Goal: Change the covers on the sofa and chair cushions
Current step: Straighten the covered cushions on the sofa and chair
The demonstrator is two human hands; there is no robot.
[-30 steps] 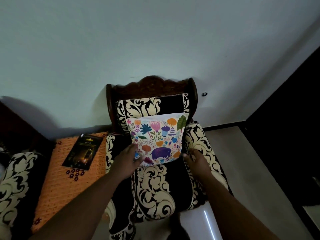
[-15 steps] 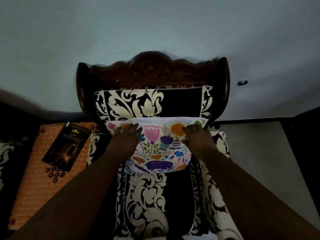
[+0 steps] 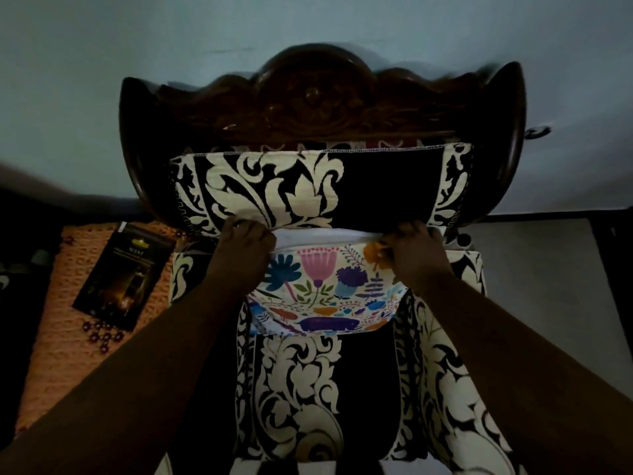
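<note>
On the chair [image 3: 301, 389], left hand [image 3: 245, 245], right hand [image 3: 412, 248] gripping floral cushion's [image 3: 325, 289] top corners, fingers curled over edge

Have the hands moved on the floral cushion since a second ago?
Yes. Both the left hand and right hand have gone from the floral cushion's lower corners to its top edge, toward the chair back.

**Premises: domestic living room, dimly lit**

Residential setting. Evidence: an armchair [image 3: 322, 108] with carved dark wood crest and black-and-cream damask upholstery against a plain painted wall [image 3: 171, 46]; a side surface under an orange crocheted cloth [image 3: 65, 341] bearing a dark packet [image 3: 125, 274]; a floral cushion [image 3: 329, 286] on the seat.
</note>
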